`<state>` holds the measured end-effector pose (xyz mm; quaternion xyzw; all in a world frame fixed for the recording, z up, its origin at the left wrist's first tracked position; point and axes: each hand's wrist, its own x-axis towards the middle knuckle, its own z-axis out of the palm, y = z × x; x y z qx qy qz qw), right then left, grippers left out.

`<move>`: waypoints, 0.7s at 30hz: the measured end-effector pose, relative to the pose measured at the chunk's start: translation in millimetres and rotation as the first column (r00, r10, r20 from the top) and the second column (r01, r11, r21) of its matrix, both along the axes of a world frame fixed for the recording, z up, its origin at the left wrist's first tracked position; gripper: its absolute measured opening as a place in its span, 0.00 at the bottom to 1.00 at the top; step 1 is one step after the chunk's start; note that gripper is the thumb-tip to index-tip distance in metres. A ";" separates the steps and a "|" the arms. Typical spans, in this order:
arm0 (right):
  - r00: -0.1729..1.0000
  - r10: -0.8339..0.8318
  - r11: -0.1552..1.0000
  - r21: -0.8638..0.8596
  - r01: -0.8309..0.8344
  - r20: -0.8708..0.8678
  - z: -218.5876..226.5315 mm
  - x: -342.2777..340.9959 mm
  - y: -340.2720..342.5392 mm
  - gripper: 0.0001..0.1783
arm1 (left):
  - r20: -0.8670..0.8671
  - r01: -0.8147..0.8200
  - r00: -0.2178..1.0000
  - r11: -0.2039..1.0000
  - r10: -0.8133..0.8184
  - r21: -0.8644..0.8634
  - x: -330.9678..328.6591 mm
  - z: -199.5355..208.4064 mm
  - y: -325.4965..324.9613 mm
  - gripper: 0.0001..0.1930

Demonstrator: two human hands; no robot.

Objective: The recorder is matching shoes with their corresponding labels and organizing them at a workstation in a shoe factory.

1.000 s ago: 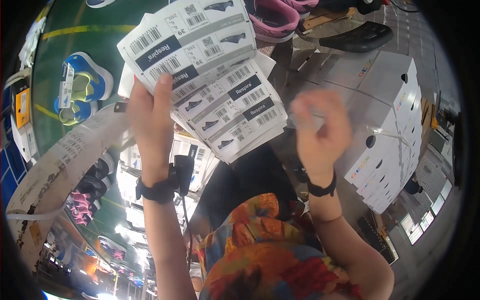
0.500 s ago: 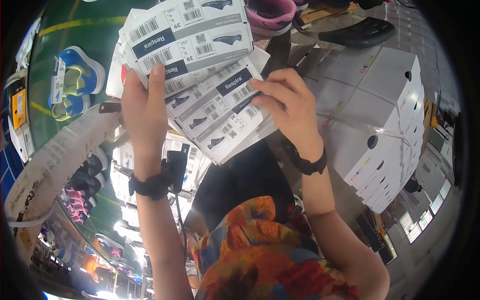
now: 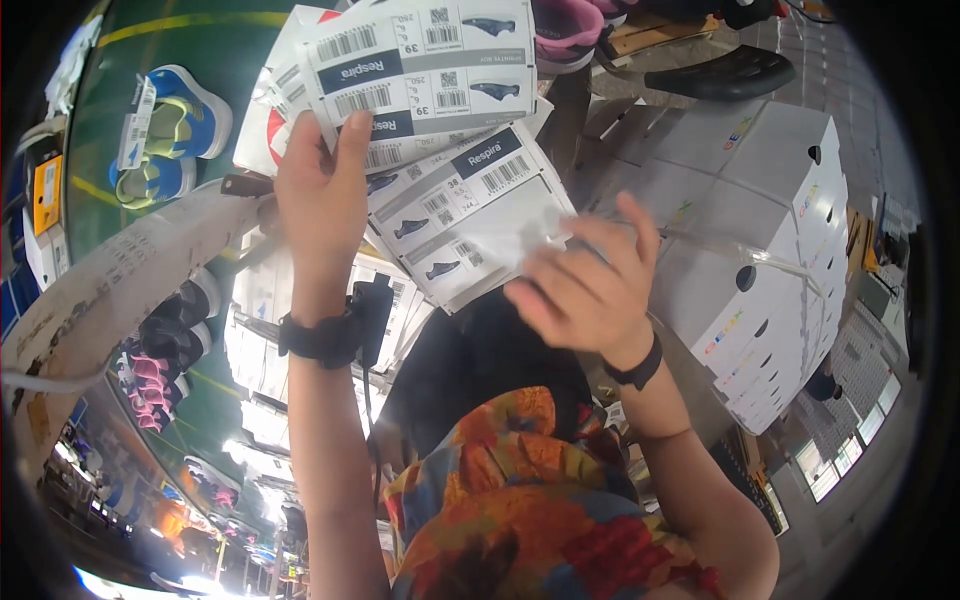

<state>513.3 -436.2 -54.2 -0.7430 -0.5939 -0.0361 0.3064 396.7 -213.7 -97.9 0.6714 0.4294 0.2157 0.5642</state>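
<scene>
My left hand is closed on a fanned stack of printed shoe label sheets, thumb on top. Below the top sheets, another label sheet juts out, with a bare pale patch on its right part. Beside that patch is my right hand, its fingers bent and blurred by motion. A whitish smear shows at its fingertips, and I cannot make out whether a label is between them. Both wrists wear black bands, and a small black device with a cable sits by the left one.
White shoe boxes, strapped together, are stacked on the right. Blue and lime shoes stand on the green surface at left, near a curved worn rail. Pink shoes and a black curved seat-like part lie at the far side.
My right hand has pulled back from the lower sheet, down and to the right. Printed strips there have given way to a bare patch. The sheets and left hand appear shifted right.
</scene>
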 end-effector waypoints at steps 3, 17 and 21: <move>0.980 -0.008 0.997 0.076 0.024 -0.199 42.4 -13.7 6.3 0.09 | -0.001 0.001 1.000 1.000 -0.001 0.016 -3.5 -5.1 -1.7 0.17; 0.569 0.234 0.970 0.228 -0.083 -0.788 162.9 -65.4 65.8 0.20 | -0.437 0.556 0.811 0.745 -0.389 0.370 -122.3 87.9 -83.6 0.31; 0.508 0.342 0.933 0.221 -0.284 -0.790 173.0 -133.1 103.2 0.18 | -0.502 0.492 0.787 0.855 -0.358 0.162 -231.0 113.1 -113.4 0.29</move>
